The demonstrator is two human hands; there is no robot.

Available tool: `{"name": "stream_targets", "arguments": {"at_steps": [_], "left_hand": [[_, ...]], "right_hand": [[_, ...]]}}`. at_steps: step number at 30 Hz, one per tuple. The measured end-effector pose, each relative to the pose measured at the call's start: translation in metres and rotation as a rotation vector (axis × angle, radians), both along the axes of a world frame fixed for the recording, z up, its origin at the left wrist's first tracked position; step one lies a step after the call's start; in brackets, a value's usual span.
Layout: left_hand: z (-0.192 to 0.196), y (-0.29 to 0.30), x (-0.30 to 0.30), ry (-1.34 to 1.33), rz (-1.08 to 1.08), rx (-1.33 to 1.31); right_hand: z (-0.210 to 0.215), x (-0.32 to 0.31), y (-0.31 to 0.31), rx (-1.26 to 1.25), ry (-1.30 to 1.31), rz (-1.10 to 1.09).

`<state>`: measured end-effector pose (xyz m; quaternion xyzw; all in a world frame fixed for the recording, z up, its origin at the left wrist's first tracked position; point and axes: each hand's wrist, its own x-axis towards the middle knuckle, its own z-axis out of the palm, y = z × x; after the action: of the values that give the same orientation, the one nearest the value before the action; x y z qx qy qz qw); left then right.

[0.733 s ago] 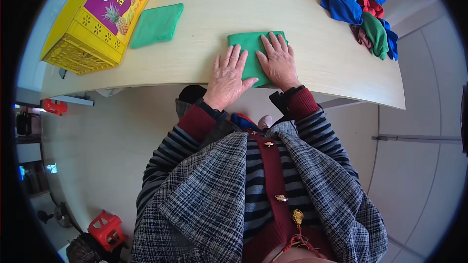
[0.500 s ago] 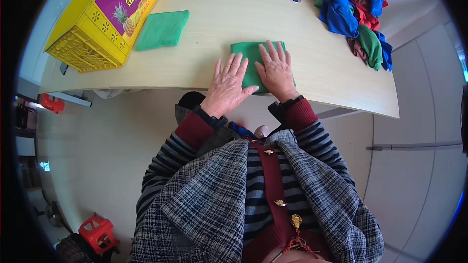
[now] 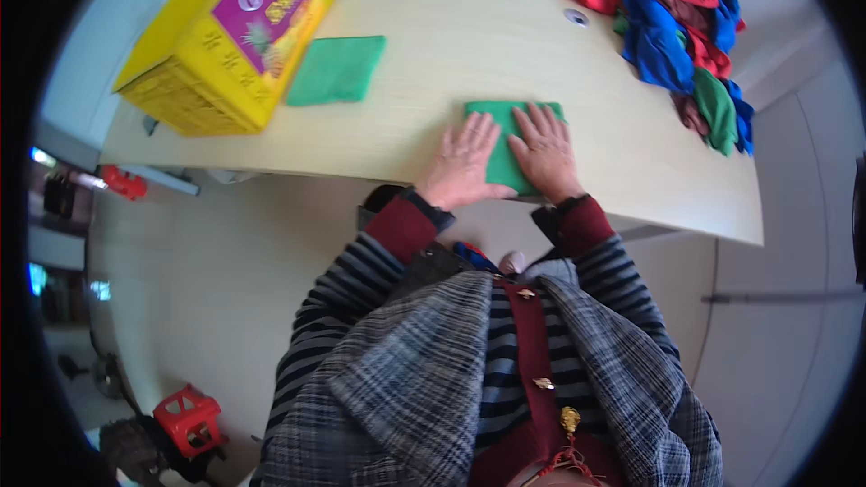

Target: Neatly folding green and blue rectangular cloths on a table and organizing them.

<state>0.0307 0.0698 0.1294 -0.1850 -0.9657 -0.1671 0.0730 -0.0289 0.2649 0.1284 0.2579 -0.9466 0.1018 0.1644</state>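
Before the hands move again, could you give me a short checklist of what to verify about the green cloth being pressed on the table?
1. Both hands flat on the cloth: ok. The left hand and the right hand lie palm down on the green cloth.
2. Cloth fully on the table: ok, though its near edge is close to the table's rim.
3. Cloth folded neatly: cannot tell, the hands cover most of it.
4. Space beside the cloth: ok, bare wood on both sides.
5. Second green cloth apart by the yellow box: ok.
6. Pile of coloured cloths kept separate: ok.
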Motion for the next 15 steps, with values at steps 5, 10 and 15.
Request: {"name": "stream_targets", "arguments": {"at_steps": [5, 10, 15], "left_hand": [[-0.012, 0.014, -0.008, -0.052, -0.089, 0.153], [-0.004, 0.021, -0.008, 0.014, -0.047, 0.148], [-0.02, 0.021, -0.018, 0.03, -0.035, 0.149]], "right_hand": [[-0.008, -0.003, 0.03, 0.105, -0.066, -0.142], [-0.003, 0.014, 0.01, 0.141, -0.013, -0.058], [-0.012, 0.012, 0.013, 0.19, -0.055, -0.042]]}}
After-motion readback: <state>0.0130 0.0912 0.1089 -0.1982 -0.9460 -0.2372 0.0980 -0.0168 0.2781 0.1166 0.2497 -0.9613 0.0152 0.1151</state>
